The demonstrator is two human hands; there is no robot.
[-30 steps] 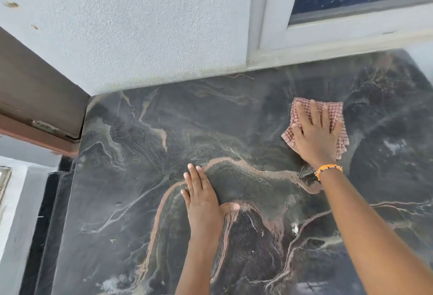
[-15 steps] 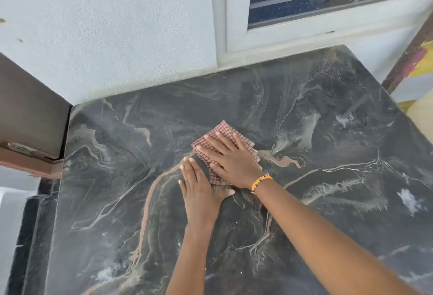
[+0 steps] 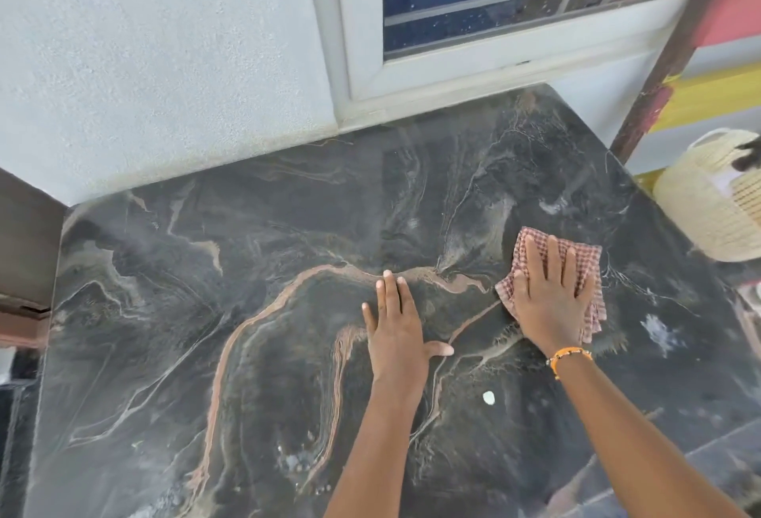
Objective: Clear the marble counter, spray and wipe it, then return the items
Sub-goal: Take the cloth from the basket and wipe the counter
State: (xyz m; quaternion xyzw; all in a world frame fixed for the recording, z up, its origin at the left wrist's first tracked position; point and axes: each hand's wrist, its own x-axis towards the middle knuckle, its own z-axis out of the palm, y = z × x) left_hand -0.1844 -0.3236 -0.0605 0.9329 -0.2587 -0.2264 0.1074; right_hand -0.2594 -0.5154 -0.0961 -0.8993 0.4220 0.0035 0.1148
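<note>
Pressing flat with fingers spread, the right hand pins the checked cloth on the counter's right side. Soft, light, it likely bunches; palm pressure suits it. The left hand rests flat, fingers together.

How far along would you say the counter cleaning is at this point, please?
Clearing looks done: nothing stands on the marble counter. Wiping is in hand: the right hand presses the checked cloth flat, while the left hand rests bare on the stone. A white speck and pale smears remain. Returning the items is left; a woven basket waits at the right edge.
</note>
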